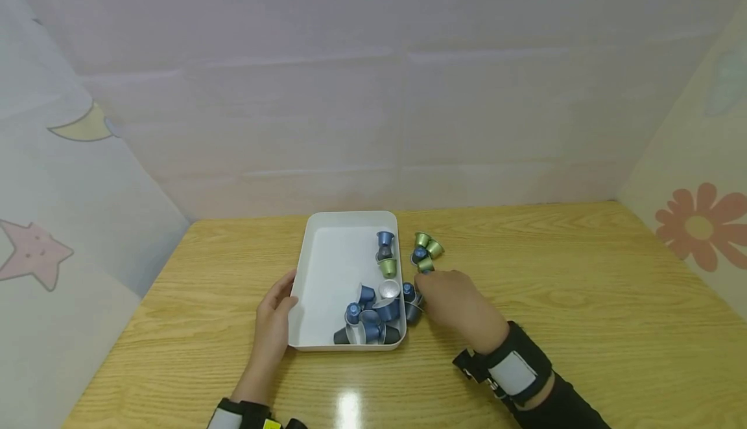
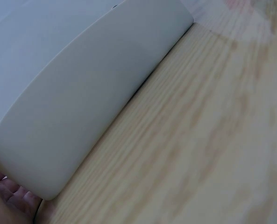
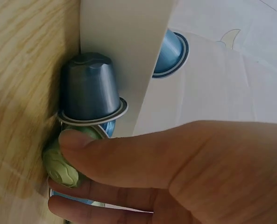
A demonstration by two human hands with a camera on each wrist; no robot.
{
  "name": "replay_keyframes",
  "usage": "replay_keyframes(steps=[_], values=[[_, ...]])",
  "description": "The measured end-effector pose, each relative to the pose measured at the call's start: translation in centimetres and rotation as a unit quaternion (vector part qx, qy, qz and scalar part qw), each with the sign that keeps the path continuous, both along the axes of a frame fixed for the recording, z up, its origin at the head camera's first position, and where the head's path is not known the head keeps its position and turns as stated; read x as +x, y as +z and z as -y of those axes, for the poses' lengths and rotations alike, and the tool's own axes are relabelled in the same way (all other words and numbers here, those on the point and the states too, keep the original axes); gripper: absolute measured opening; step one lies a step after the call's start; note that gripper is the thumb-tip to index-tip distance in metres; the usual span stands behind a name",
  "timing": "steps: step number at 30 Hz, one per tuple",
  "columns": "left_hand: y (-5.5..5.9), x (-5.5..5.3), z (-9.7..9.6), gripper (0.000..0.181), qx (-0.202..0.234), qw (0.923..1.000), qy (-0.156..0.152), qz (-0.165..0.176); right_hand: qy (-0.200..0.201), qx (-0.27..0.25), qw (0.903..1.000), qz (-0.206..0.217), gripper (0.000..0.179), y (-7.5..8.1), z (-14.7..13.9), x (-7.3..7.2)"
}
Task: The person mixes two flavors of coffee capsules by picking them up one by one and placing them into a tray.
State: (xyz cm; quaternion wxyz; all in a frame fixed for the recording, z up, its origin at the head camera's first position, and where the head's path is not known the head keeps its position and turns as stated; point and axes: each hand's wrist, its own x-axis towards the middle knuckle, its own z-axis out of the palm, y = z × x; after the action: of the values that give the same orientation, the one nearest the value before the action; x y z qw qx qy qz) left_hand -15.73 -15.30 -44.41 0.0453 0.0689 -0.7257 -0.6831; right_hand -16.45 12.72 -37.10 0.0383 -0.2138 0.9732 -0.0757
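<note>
A white tray (image 1: 327,241) lies on the table with blue, dark grey and green coffee capsules along its right side, most of them heaped at the near right corner. My left hand (image 1: 271,319) grips the tray's left wall, thumb at the rim. Just beyond the right wall, my right hand (image 1: 452,302) pinches a green coffee capsule (image 3: 60,168) between thumb and index finger. A dark blue-grey capsule (image 3: 89,88) stands against the tray's outer wall beside the thumb. In the head view, my right fingers partly cover the capsules around them.
Outside the tray's right wall, a small cluster of green capsules (image 1: 434,248) and a dark blue capsule (image 1: 419,255) lies beyond my right hand. The wooden table (image 1: 583,273) meets pale sheets at the back and both sides.
</note>
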Motion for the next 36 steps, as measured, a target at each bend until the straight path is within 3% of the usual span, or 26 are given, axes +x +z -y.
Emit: replay_keyframes(steps=[7,16,28,36], values=[[0.0,0.1,0.1,0.045,-0.001,1.0,-0.006,-0.007,0.018,0.015,0.9993,-0.028,0.014,-0.5,-0.1,-0.2],[0.1,0.1,0.0,0.045,0.004,1.0,-0.003,-0.004,0.017,0.016,0.9992,-0.034,0.016,-0.7,-0.2,-0.2],[0.1,0.1,0.0,0.045,0.007,1.0,-0.004,-0.002,0.02,0.021,0.999,-0.034,0.017,0.5,-0.4,0.3],[-0.1,0.0,0.1,0.045,0.004,1.0,-0.003,-0.002,-0.004,0.025,0.9997,-0.004,0.014,1.3,-0.7,0.4]])
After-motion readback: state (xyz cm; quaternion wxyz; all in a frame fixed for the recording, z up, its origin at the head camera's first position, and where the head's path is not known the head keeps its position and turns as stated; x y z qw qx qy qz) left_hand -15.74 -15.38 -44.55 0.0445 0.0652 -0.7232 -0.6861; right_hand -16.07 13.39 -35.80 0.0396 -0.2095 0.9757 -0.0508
